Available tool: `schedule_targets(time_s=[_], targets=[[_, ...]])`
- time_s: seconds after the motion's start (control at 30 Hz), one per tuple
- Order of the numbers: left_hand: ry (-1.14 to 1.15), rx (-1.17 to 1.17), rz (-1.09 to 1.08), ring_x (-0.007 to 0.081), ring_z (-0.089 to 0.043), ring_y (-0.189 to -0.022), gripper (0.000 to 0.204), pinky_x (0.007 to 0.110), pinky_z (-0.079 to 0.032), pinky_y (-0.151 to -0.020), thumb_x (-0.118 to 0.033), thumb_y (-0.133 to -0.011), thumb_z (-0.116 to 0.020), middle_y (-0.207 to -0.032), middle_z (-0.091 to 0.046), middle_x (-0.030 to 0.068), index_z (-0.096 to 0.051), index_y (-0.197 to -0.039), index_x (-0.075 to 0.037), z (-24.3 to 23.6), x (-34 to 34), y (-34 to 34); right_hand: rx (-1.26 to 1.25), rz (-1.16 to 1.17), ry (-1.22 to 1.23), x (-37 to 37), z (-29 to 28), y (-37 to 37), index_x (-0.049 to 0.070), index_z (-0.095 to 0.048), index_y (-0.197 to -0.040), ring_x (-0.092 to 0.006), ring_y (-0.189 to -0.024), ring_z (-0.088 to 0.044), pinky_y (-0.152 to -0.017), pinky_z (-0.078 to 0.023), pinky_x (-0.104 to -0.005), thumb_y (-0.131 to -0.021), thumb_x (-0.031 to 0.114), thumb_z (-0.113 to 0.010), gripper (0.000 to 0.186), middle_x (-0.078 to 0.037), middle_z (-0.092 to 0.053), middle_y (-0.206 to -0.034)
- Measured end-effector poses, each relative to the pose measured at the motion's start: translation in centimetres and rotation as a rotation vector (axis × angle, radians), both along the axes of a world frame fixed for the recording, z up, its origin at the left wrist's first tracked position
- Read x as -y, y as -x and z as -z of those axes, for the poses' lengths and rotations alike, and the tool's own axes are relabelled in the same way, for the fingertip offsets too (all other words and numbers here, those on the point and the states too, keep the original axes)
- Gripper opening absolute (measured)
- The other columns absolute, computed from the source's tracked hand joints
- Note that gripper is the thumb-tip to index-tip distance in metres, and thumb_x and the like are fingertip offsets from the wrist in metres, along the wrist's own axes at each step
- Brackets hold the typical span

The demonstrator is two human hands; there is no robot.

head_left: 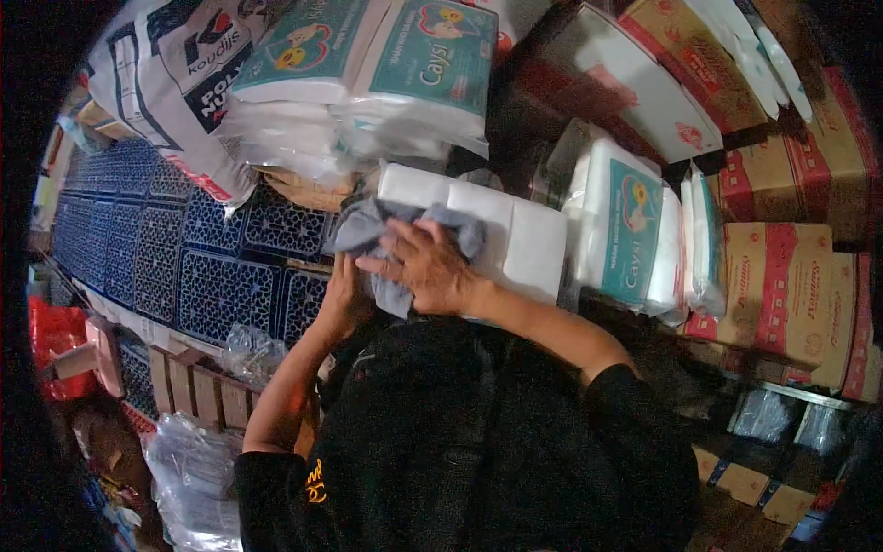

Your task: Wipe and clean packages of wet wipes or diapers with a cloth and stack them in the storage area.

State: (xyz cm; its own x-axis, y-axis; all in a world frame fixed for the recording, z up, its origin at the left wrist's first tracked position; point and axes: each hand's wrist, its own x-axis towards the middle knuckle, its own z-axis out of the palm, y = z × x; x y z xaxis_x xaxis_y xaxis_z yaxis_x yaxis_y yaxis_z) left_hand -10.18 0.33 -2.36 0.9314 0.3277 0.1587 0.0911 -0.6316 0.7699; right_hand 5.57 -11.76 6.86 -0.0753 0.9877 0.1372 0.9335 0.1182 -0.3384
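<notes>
A bunched grey cloth (452, 224) lies over the left part of a white block-shaped pack (533, 241), which looks divided into sections. My right hand (434, 273) presses down on the cloth, its fingers bent and somewhat apart over the folds. Just left of it, my left hand (344, 299) is at the near left edge of the cloth and pack. Its fingers are close together and point away from me; whatever they grip is hidden. Both bare forearms reach in from black sleeves.
Clear-wrapped white packs with teal labels (430, 55) stand beyond the pack, and another such bundle (635, 221) stands right. Cartons (768, 294) line the right side. Dark patterned crates (225, 299), a printed sack (175, 83), clear plastic bags (195, 478) and a red item (64, 350) are left.
</notes>
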Motion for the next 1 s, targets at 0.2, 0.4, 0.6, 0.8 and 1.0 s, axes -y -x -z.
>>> schedule_targets(time_s=[0.2, 0.4, 0.6, 0.8, 1.0], targets=[[-0.151, -0.128, 0.011, 0.0343, -0.042, -0.108, 0.078, 0.041, -0.034, -0.084, -0.025, -0.059, -0.073, -0.119, -0.042, 0.0150, -0.032, -0.124, -0.008, -6.6, -0.3, -1.4, 0.206, 0.286, 0.195, 0.1, -0.3, -3.1, 0.029, -0.040, -0.127, -0.0374, -0.124, -0.027, -0.097, -0.015, -0.0564, -0.066, 0.023, -0.060, 0.065, -0.011, -0.039, -0.128], [-0.138, -0.171, -0.077, 0.0298, -0.048, -0.091, 0.038, 0.041, -0.036, -0.077, -0.037, -0.078, -0.060, -0.101, -0.048, 0.0126, -0.051, -0.104, -0.010, -7.4, -0.5, -1.6, 0.175, 0.630, 0.162, 5.0, -2.3, -8.0, 0.019, -0.045, -0.120, -0.0320, -0.111, -0.038, -0.091, -0.030, -0.0442, -0.066, 0.016, -0.060, 0.056, -0.008, -0.040, -0.126], [0.043, -0.022, -0.224, 0.0352, -0.051, -0.077, 0.028, 0.041, -0.042, -0.065, -0.025, -0.076, -0.063, -0.087, -0.050, 0.0178, -0.051, -0.091, -0.005, -6.7, -0.6, -6.3, 0.221, 0.455, 0.066, 13.8, -2.3, -4.8, 0.019, -0.057, -0.107, -0.0265, -0.102, -0.042, -0.084, -0.030, -0.0427, -0.068, 0.029, -0.060, 0.040, -0.006, -0.045, -0.123], [0.266, -0.008, -0.305, 0.0307, -0.056, -0.093, 0.052, 0.038, -0.045, -0.079, -0.033, -0.075, -0.065, -0.106, -0.054, 0.0216, -0.045, -0.109, 0.001, -5.3, -2.3, -11.2, 0.252, 0.133, 0.090, 18.2, -1.5, -4.8, 0.026, -0.054, -0.113, -0.0241, -0.095, -0.042, -0.080, -0.033, -0.0414, -0.065, 0.056, -0.051, 0.056, -0.004, -0.048, -0.115], [0.777, -0.471, -0.149, 0.0230, -0.057, -0.088, 0.056, 0.032, -0.047, -0.073, -0.033, -0.073, -0.069, -0.103, -0.057, 0.0150, -0.047, -0.111, 0.002, -8.6, -3.3, -13.5, 0.076, 0.799, -0.027, 15.9, -2.0, -8.5, 0.010, -0.043, -0.123, -0.0393, -0.111, -0.035, -0.096, -0.027, -0.0461, -0.057, 0.016, -0.066, 0.071, -0.018, -0.041, -0.118]])
